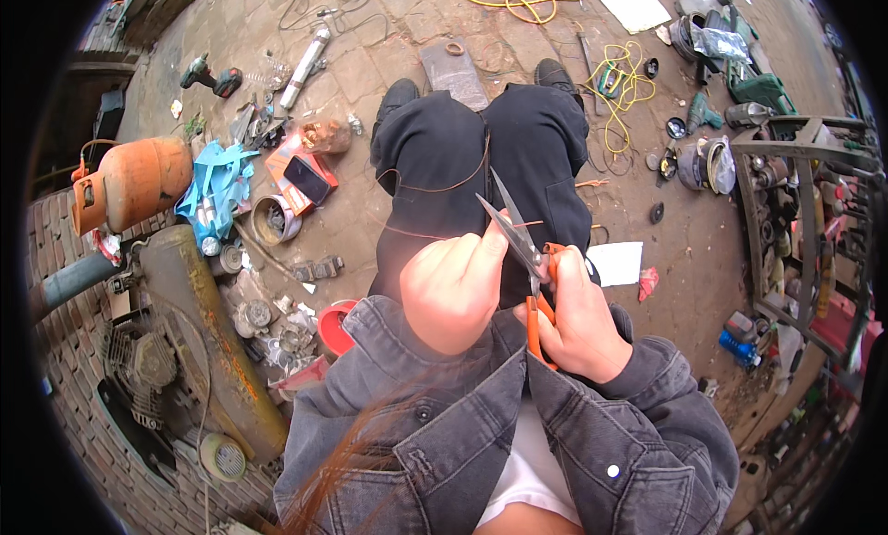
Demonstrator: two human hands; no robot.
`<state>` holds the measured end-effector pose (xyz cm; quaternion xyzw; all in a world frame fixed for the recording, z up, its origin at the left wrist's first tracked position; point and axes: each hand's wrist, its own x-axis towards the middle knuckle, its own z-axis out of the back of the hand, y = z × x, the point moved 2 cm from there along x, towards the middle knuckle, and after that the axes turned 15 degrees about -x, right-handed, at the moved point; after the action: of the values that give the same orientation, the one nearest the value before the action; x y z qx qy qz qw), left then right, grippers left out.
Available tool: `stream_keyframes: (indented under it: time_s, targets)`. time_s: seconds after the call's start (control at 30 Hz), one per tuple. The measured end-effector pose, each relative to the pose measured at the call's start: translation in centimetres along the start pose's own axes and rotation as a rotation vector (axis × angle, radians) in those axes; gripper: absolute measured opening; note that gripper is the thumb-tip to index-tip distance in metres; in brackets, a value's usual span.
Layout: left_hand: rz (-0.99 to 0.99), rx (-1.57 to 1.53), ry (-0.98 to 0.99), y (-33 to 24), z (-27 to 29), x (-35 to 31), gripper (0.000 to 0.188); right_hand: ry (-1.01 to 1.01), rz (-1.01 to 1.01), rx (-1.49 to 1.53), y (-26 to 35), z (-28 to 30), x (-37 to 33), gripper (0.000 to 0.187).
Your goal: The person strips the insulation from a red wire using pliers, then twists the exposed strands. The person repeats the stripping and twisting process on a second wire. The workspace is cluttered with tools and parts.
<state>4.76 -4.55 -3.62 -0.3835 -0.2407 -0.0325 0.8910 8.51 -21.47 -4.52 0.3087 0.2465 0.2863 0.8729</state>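
Observation:
My right hand (pixel 585 324) grips a pair of scissors (pixel 524 243) with orange handles. Their grey blades stand apart and point up and to the left, over my lap. Close against the blades, my left hand (pixel 453 290) is closed in a pinch on a thin copper-coloured wire (pixel 442 189). This wire loops across my dark trousers (pixel 430 147), and a short end shows just right of the blades. Whether the blades touch the wire I cannot tell.
Between my shoes lies a flat plate (pixel 453 77) with a small wire ring. Left are an orange gas cylinder (pixel 148 179), a blue bag (pixel 215 188), a phone (pixel 309 181) on a red box and a cordless drill (pixel 211 76). Yellow cord (pixel 629 86) and a metal rack (pixel 800 221) stand right.

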Motion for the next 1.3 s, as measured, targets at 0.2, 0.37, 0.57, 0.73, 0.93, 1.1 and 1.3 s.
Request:
stream_keyframes:
  time_s: [0.2,0.37,0.57,0.73,0.93,1.1,1.3]
  targets:
    - [-0.008,-0.015,0.024,0.1,0.4,0.1,0.044,0.13,-0.047,0.173,0.3,0.0,-0.3,0.034]
    - [-0.032,-0.043,0.016,0.2,0.5,0.1,0.047,0.125,0.093,0.289,0.2,-0.4,-0.3,0.023]
    - [-0.016,-0.074,0.017,0.3,0.4,0.0,0.047,0.167,0.102,0.425,-0.5,-1.0,-0.8,0.016]
    - [0.014,-0.119,-0.017,0.4,0.2,0.1,0.041,0.3,0.042,0.526,-1.0,-1.1,-1.0,0.034]
    - [0.149,-0.191,-0.03,0.6,0.2,0.0,0.027,0.309,-0.012,0.524,-1.0,-0.4,-1.0,0.017]
    - [0.238,-0.263,-0.014,0.4,-0.1,0.1,0.019,0.181,0.054,0.349,-1.4,-0.1,-0.6,0.024]
    - [0.78,-0.977,-0.031,0.7,0.1,-0.5,0.015,0.146,-0.111,0.557,-2.7,-0.2,-0.4,0.029]
